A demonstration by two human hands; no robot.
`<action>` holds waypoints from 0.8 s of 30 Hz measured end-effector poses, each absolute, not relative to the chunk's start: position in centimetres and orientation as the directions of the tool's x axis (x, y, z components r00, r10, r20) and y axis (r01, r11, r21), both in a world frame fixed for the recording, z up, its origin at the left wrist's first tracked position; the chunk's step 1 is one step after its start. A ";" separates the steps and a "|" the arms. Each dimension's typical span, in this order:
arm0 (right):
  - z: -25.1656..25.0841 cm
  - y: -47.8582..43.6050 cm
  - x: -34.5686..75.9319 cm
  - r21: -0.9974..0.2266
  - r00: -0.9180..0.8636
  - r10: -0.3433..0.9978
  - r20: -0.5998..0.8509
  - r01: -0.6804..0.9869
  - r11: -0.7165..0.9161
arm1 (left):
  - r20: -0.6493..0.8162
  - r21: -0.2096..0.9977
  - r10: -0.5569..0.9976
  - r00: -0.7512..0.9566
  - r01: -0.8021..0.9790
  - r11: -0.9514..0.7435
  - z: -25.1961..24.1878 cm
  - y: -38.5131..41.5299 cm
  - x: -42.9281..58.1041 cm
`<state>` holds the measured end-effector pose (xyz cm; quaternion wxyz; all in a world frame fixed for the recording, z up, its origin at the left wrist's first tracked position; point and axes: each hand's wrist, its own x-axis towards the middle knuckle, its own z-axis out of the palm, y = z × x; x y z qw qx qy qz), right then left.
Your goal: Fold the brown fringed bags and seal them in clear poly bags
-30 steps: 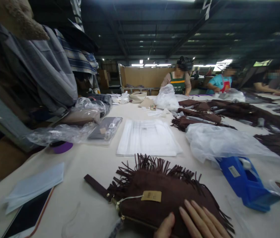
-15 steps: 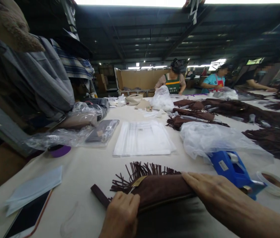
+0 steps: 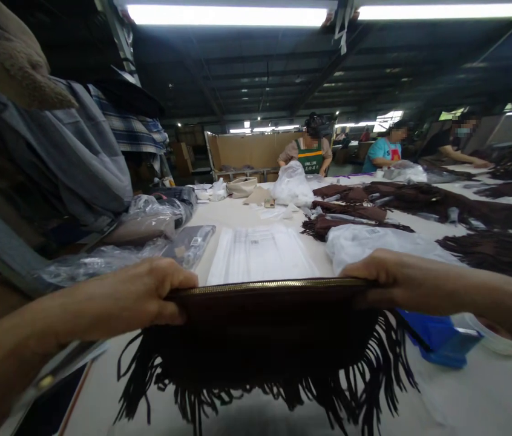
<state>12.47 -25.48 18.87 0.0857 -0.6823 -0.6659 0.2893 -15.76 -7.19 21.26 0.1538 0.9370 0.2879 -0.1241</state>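
Between my two hands hangs a dark brown fringed bag (image 3: 265, 339), held up above the table with its brass zipper running along the top edge. The zipper looks shut. My left hand (image 3: 165, 287) pinches the top left corner, and my right hand (image 3: 371, 278) grips the top right corner. Long strips of fringe dangle from the bag's sides and bottom. Just beyond the bag lies a stack of white plastic bags (image 3: 258, 254), its near part hidden by the brown bag.
A blue tape dispenser (image 3: 446, 345) stands at the right, partly behind my right forearm. Crumpled clear plastic (image 3: 387, 242) and several brown fringed bags (image 3: 437, 200) lie farther right. Wrapped packages (image 3: 147, 218) are at the left. Co-workers (image 3: 310, 154) stand at the far side.
The brown bag has been lifted off the table and turned, so its zipper edge is now on top and the fringe hangs down. Both hands have moved up to its top corners.
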 end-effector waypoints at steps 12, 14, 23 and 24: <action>16.6 -20.6 13.0 -0.003 0.068 0.998 0.009 0.998 -0.068 | -0.001 -0.262 0.601 0.799 0.580 -0.771 17.4 -3.7 -14.5; 15.4 -20.8 12.8 0.059 0.046 0.995 0.091 0.997 -0.051 | 0.106 -0.361 0.543 0.833 0.541 -0.760 15.9 -3.7 -15.2; 0.1 -27.2 8.0 0.317 -0.322 0.791 0.520 0.933 0.171 | 0.403 -0.622 -0.098 0.910 0.193 -0.759 1.7 -7.5 -23.0; -1.5 -28.1 7.4 0.315 -0.322 0.788 0.524 0.933 0.171 | 0.423 -0.584 -0.071 0.904 0.212 -0.784 -0.3 -8.2 -24.0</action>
